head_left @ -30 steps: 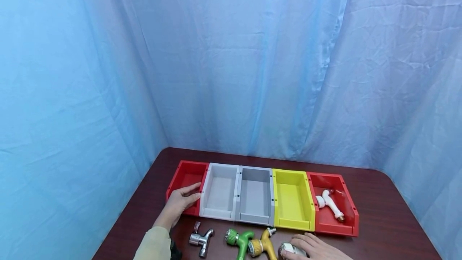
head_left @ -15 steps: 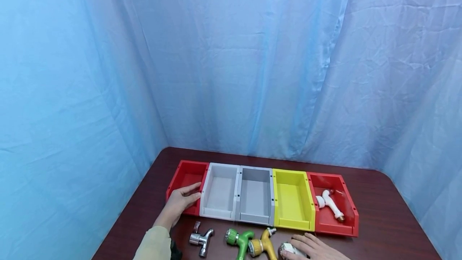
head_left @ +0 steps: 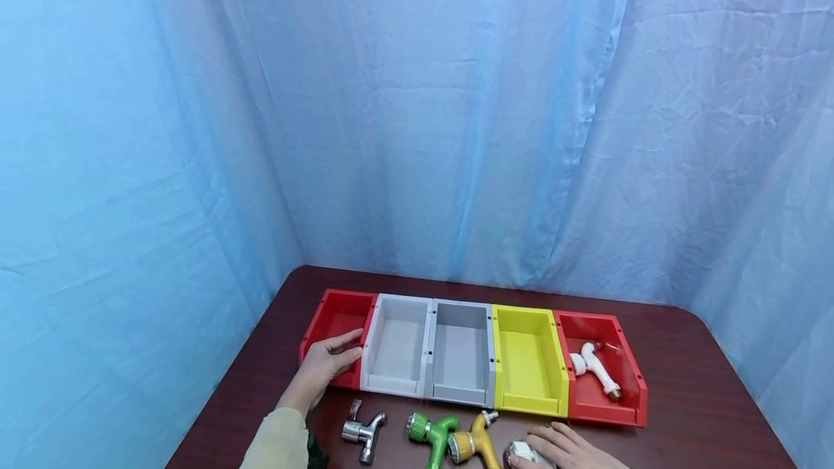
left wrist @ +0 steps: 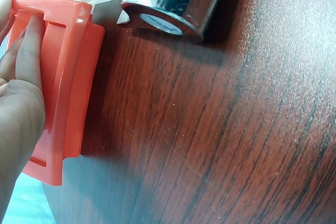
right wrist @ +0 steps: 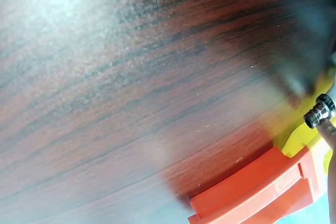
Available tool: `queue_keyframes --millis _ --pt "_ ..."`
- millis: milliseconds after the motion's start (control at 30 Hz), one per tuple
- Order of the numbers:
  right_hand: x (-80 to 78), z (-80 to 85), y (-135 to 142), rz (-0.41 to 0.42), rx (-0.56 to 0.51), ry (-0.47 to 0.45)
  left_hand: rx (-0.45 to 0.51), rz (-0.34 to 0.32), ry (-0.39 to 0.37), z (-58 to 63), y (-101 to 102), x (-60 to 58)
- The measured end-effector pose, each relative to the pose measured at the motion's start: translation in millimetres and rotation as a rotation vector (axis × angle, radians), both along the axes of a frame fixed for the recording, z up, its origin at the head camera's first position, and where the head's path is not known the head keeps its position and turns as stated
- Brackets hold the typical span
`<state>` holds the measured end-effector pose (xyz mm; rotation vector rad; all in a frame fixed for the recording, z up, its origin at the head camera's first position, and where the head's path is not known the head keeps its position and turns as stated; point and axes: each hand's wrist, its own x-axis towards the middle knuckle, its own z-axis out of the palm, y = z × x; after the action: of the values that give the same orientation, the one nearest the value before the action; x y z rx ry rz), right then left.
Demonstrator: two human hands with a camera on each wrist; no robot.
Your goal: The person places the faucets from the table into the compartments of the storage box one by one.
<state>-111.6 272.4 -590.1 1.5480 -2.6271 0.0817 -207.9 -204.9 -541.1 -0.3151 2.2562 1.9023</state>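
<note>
My left hand (head_left: 321,368) reaches into the left red bin (head_left: 342,302), its fingers extended against the wall beside the white bin (head_left: 397,339). In the left wrist view, one finger (left wrist: 30,51) lies inside that red bin. At the table's front right, my right hand (head_left: 563,447) holds a white-and-silver tap (head_left: 519,449) between thumb and fingers. Its dark threaded end (right wrist: 316,115) pokes out past a finger in the right wrist view. Beside it lie a yellow tap (head_left: 481,444) and a green tap (head_left: 438,436); farther left is a chrome tap (head_left: 365,434).
A grey bin (head_left: 459,346), a yellow bin (head_left: 526,360) and a right red bin (head_left: 635,382) continue the row. Inside the right red bin lies a white tap (head_left: 594,366). Blue curtains (head_left: 417,129) hang around the dark wooden table (head_left: 704,396).
My right hand and the white-and-silver tap have shifted very slightly to the right. The left hand has stayed where it was.
</note>
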Motion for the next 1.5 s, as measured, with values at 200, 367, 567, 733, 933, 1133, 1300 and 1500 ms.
queue_keyframes --millis 200,367,567,733,933,1133,1300,1500 --pt "0.1 15.7 -2.7 0.023 0.031 0.023 0.0 -0.006 0.002 0.3 -0.6 0.3" --pt "-2.6 32.0 -3.3 0.004 0.085 -0.018 0.008 -0.007 0.002 0.8 -1.2 0.4" --pt "-3.2 39.9 -2.6 -0.003 0.079 0.005 0.007 -0.007 0.003 0.7 -1.3 0.3" --pt "-4.2 40.0 -0.9 0.009 0.057 0.041 0.006 -0.008 0.001 0.3 -1.1 0.1" --pt "-7.3 43.1 -1.6 0.029 0.045 0.071 0.011 -0.011 0.008 -0.5 -0.8 -0.3" --pt "-9.4 46.8 -1.8 0.02 0.033 0.104 0.011 -0.019 0.013 -1.9 -0.7 -0.7" --pt "-10.6 50.7 -2.9 0.007 0.017 0.128 0.019 -0.018 0.015 -2.2 -0.8 -0.4" --pt "-13.1 56.2 -0.9 -0.017 -0.008 0.082 0.018 -0.018 0.013 -2.2 -1.2 -0.5"
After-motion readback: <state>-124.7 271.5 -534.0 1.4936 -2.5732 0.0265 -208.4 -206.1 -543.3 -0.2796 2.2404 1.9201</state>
